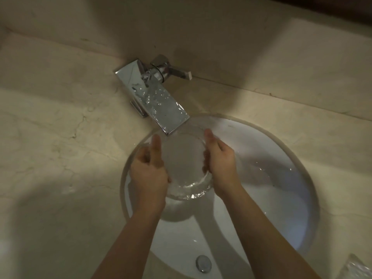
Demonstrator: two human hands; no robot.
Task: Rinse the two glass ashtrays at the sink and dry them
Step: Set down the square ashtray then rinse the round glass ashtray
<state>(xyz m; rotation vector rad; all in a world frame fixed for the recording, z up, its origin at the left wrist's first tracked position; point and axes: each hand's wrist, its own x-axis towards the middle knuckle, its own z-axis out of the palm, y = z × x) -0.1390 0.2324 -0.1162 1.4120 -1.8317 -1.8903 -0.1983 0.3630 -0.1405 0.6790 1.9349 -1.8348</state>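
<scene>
a round glass ashtray (184, 164) is held over the white sink (271, 198), just under the tip of the chrome faucet (159, 97), with water glinting along its near rim. the left hand (148, 170) grasps its left edge, thumb laid on top; the right hand (220, 158) grasps the right edge. the drain plug (203, 263) sits below. another glass piece (356, 267) lies on the marble surface (60, 137), near right.

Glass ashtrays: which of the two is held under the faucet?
The round ashtray over the sink, gripped by the left hand and right hand. The other ashtray sits on the counter at lower right, untouched.
</scene>
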